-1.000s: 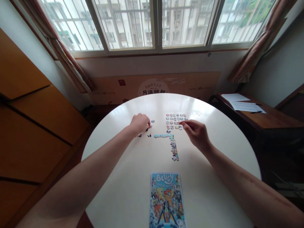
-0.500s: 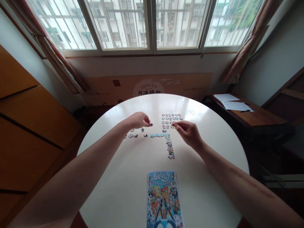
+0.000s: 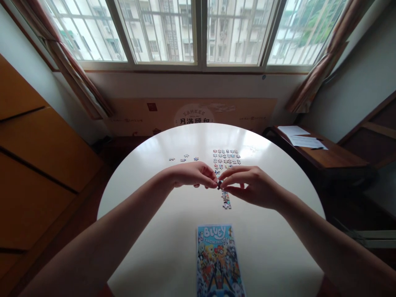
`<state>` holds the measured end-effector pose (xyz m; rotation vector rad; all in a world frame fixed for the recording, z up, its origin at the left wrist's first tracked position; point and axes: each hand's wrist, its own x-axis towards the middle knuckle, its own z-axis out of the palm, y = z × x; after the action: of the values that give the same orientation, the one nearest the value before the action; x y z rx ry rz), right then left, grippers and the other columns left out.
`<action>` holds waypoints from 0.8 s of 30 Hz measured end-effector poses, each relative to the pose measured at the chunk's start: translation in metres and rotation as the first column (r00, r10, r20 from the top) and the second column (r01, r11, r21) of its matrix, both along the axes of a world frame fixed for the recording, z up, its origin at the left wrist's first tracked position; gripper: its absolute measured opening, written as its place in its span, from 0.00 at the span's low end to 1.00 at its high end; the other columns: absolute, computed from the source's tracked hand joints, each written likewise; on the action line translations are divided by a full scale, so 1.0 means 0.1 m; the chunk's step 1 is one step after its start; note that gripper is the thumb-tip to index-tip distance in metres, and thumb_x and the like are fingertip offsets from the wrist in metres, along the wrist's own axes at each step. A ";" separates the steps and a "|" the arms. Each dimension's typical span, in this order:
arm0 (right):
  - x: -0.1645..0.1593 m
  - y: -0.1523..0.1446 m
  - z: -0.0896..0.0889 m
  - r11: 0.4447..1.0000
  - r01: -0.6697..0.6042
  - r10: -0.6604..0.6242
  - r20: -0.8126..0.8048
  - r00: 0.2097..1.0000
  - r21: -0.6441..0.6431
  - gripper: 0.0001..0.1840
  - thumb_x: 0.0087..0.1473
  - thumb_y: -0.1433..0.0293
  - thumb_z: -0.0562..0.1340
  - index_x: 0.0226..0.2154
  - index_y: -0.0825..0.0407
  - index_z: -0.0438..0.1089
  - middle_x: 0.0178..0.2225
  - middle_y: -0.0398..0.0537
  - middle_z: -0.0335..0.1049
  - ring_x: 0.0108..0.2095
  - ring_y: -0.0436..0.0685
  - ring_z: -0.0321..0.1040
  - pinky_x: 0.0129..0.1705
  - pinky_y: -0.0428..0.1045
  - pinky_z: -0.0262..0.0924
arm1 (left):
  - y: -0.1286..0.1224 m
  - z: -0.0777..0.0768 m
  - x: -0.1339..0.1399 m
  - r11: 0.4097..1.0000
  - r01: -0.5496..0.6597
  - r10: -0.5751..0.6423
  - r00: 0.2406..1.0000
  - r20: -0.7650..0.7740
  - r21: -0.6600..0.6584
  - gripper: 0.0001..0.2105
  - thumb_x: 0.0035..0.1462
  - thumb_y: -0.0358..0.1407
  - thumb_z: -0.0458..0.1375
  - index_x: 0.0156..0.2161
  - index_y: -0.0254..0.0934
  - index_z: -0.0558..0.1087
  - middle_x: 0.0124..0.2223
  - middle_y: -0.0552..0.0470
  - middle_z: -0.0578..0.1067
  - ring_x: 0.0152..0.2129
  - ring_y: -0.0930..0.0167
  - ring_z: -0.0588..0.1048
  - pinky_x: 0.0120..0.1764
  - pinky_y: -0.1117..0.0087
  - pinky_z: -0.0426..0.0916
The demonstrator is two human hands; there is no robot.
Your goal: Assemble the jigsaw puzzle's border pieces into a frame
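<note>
My left hand (image 3: 201,175) pinches a small dark jigsaw puzzle piece (image 3: 219,184) between thumb and fingertips. From the other side, my right hand (image 3: 252,185) has its thumb and fingers closed on the same piece. Both hands are over the corner of the joined puzzle section, hiding most of it; a strip of linked pieces (image 3: 227,201) shows below them. Just beyond my fingers, rows of loose puzzle pieces (image 3: 227,156) lie spread out. A few more loose pieces (image 3: 183,160) are past my left wrist.
Everything lies on a round white table (image 3: 148,231). A colourful Bluey picture sheet (image 3: 219,260) rests near its front edge. To the right stands a brown wooden side table (image 3: 337,156) with white papers (image 3: 305,140) and a pen. A window (image 3: 198,33) is behind.
My left hand has moved right and nearer with its piece. My right hand has left the edge of the loose rows, and the two hands now meet over the joined section.
</note>
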<state>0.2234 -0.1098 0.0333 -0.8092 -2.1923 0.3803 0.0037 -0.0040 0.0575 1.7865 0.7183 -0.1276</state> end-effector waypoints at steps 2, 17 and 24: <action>0.01 -0.04 -0.02 1.000 -0.001 0.001 0.040 0.999 0.009 0.06 0.63 0.71 0.65 0.37 0.49 0.80 0.41 0.47 0.81 0.39 0.53 0.78 0.40 0.49 0.74 | -0.04 -0.06 0.03 0.998 0.015 -0.014 1.000 0.020 -0.066 0.10 0.49 0.41 0.67 0.32 0.36 0.76 0.29 0.55 0.72 0.27 0.74 0.66 0.29 0.71 0.56; 0.22 -0.37 -0.61 0.972 0.115 -0.116 0.006 0.993 -0.204 0.05 0.62 0.69 0.66 0.37 0.49 0.80 0.37 0.45 0.81 0.34 0.50 0.78 0.37 0.46 0.74 | -0.36 -0.66 0.01 0.558 -0.067 -0.173 0.965 0.195 0.827 0.11 0.64 0.29 0.56 0.44 0.40 0.81 0.46 0.48 0.81 0.43 0.66 0.77 0.44 0.62 0.72; 0.16 -0.37 -0.76 0.982 0.127 -0.107 0.142 0.984 -0.142 0.07 0.62 0.67 0.65 0.39 0.48 0.81 0.39 0.46 0.82 0.37 0.53 0.78 0.39 0.49 0.72 | -0.37 -0.86 0.01 0.374 -0.026 -0.391 0.902 0.183 0.927 0.14 0.67 0.28 0.53 0.45 0.44 0.81 0.47 0.50 0.80 0.44 0.68 0.76 0.46 0.64 0.73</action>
<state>0.2395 -0.1470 -0.0428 -1.0695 -2.2459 0.4485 0.0047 -0.0413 -0.0287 2.8790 0.2442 0.6051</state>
